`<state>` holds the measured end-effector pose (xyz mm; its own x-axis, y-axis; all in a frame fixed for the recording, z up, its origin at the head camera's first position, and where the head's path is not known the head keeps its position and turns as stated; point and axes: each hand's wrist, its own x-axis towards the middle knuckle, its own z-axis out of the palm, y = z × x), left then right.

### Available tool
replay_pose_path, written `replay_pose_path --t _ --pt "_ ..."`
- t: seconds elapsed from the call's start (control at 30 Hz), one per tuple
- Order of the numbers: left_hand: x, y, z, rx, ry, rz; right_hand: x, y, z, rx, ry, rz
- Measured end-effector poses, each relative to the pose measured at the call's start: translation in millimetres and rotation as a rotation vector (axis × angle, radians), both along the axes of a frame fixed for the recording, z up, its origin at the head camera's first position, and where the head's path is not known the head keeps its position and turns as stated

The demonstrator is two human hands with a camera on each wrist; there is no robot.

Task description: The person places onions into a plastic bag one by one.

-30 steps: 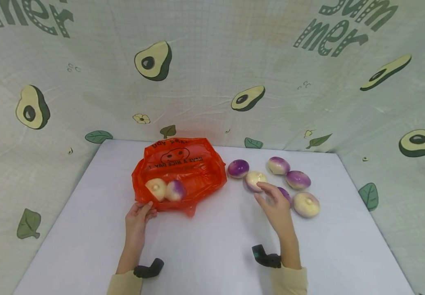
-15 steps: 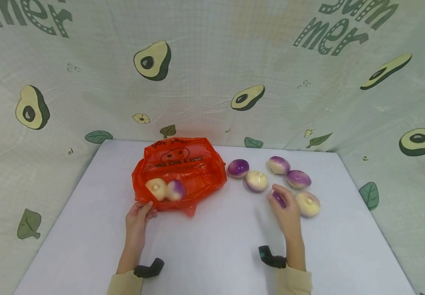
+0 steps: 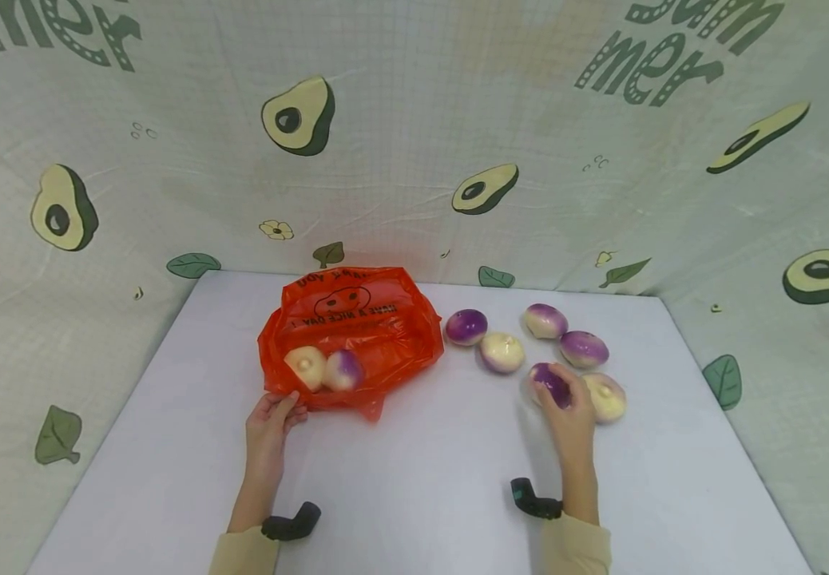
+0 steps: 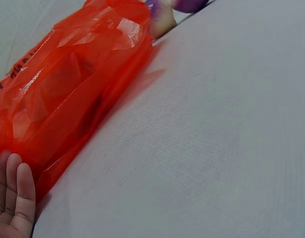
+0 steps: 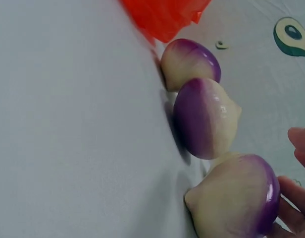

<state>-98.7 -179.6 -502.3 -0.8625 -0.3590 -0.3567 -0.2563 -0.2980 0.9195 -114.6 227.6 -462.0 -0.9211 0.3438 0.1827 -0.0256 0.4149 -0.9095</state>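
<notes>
My left hand [image 3: 268, 423] pinches the near rim of a red plastic bag [image 3: 403, 319] that lies with its mouth open; in the left wrist view, its fingers [image 4: 25, 193] lie along the outside. Inside sit a pale turnip [image 3: 305, 367] and a purple-white turnip [image 3: 343, 370]. My right hand [image 3: 574, 407] is over a turnip with a purple top [image 3: 551, 383], thumb and fingers spread about it. In the right wrist view that turnip [image 5: 231, 198] sits on the table, fingertips at its purple top and the thumb [image 5: 301, 141] apart from it.
Close around the right hand are a pale turnip [image 3: 604, 398], a white-topped turnip [image 3: 501, 352], a dark purple turnip [image 3: 466, 327] and two more behind, a turnip [image 3: 545, 321] and a turnip [image 3: 583, 349]. A patterned cloth [image 3: 386, 160] backs the white table [image 3: 414, 495].
My right hand has moved right and back from over the white-topped turnip to the purple-topped one, and its fingers have spread wider since half a second ago. The left hand and bag stay put.
</notes>
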Motion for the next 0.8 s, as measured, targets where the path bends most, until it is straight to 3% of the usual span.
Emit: replay_pose_path --t 0.13,0.4,0.67,0.8 --pt "-0.5 0.7 -0.1 -0.006 -0.004 -0.001 -4.3 7.9 -13.1 0.044 0.017 -0.014" --pt "0.0 0.1 0.1 -0.003 0.001 0.005 -10.1 15.4 -22.3 0.133 0.03 -0.019" --pt "-0.5 0.2 -1.8 0.048 0.069 0.031 -12.0 16.3 -25.4 0.182 -0.142 -0.001" --pt "-0.4 0.1 -2.4 0.045 0.068 0.029 -12.5 16.8 -26.9 0.184 -0.174 0.003"
